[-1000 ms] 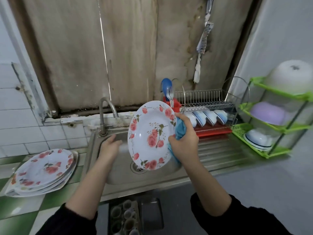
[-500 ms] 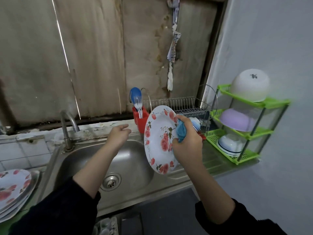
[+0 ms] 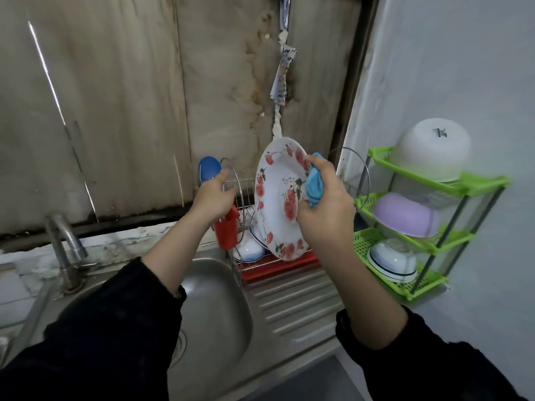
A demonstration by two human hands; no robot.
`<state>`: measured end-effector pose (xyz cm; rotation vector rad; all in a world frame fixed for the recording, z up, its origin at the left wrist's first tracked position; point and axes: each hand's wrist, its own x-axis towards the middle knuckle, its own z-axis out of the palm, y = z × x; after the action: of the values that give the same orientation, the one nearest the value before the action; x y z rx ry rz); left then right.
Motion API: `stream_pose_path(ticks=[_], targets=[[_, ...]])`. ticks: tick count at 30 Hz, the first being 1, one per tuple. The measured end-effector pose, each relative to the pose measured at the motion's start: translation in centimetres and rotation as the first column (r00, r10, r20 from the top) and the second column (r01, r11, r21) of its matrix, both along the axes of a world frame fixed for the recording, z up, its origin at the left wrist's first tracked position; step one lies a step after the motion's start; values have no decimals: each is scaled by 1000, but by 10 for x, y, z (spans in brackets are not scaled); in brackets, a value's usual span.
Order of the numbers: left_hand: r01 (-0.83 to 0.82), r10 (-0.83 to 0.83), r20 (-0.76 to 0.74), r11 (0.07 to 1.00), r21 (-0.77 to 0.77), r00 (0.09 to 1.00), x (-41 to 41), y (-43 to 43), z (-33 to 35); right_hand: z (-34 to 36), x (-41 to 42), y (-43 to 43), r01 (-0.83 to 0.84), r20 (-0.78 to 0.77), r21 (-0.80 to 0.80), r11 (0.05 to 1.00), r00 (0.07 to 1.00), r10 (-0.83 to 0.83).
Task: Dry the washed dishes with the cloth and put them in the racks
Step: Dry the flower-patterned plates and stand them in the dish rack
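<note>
My right hand [image 3: 324, 215] holds a white plate with red roses [image 3: 278, 198] upright by its right rim, with the blue cloth [image 3: 314, 183] bunched between palm and plate. The plate hangs just above the wire dish rack [image 3: 351, 169], over its red drip tray [image 3: 278, 267]. My left hand [image 3: 212, 198] curls round the rack's left wire hoop, beside the red cutlery holder [image 3: 227, 233]. A white bowl [image 3: 249, 250] sits in the rack behind the plate's lower edge.
A green three-tier rack [image 3: 477, 183] at the right carries a white bowl [image 3: 434, 149], a purple bowl [image 3: 405, 214] and a blue-rimmed bowl [image 3: 390, 259]. The steel sink [image 3: 217, 314] and tap [image 3: 62, 241] lie at lower left. A blue spoon [image 3: 208, 169] stands in the cutlery holder.
My right hand carried the plate and cloth up and right from over the sink to above the wire rack. My left hand reached from the sink to the rack's hoop and took hold.
</note>
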<state>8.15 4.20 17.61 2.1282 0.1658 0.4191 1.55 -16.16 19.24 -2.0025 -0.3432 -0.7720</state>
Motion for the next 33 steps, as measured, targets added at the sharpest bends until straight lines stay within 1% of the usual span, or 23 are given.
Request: stream_pose_path(ticks=[4, 6, 8, 11, 14, 16, 17, 19, 20, 22, 25, 27, 33], targets=[[62, -69, 35, 984, 167, 997, 27, 9, 8, 15, 27, 17, 13, 22, 0, 1000, 1000, -13], [79, -89, 37, 972, 222, 995, 38, 15, 8, 18, 38, 27, 3, 41, -2, 1000, 999, -3], [114, -124, 32, 970, 217, 992, 48, 20, 5, 20, 49, 36, 0, 47, -15, 1000, 999, 1], [181, -185, 30, 976, 121, 982, 57, 26, -1, 19, 66, 51, 9, 50, -57, 998, 999, -6], [199, -211, 89, 972, 124, 973, 64, 34, -7, 13, 85, 66, 27, 71, -106, 994, 997, -20], [156, -184, 122, 965, 211, 975, 68, 41, -10, 7, 98, 74, 28, 72, -126, 992, 997, -19], [115, -156, 122, 950, 292, 980, 69, 44, -10, 4, 104, 77, 31, 71, -132, 991, 997, -22], [32, -93, 112, 889, 456, 989, 70, 49, -8, -3, 115, 83, 38, 71, -148, 988, 997, -28], [13, -79, 114, 869, 496, 990, 69, 50, -7, -7, 119, 86, 41, 74, -159, 986, 997, -29], [15, -85, 124, 876, 482, 989, 69, 51, -6, -13, 127, 93, 42, 75, -182, 982, 997, -29], [47, -108, 137, 921, 386, 985, 70, 54, -8, -24, 136, 100, 29, 80, -209, 977, 997, -13], [51, -109, 147, 935, 351, 983, 72, 55, -10, -31, 140, 103, 27, 75, -233, 972, 997, -9], [51, -114, 161, 934, 353, 980, 75, 59, -10, -45, 148, 110, 30, 111, -286, 958, 994, 2]])
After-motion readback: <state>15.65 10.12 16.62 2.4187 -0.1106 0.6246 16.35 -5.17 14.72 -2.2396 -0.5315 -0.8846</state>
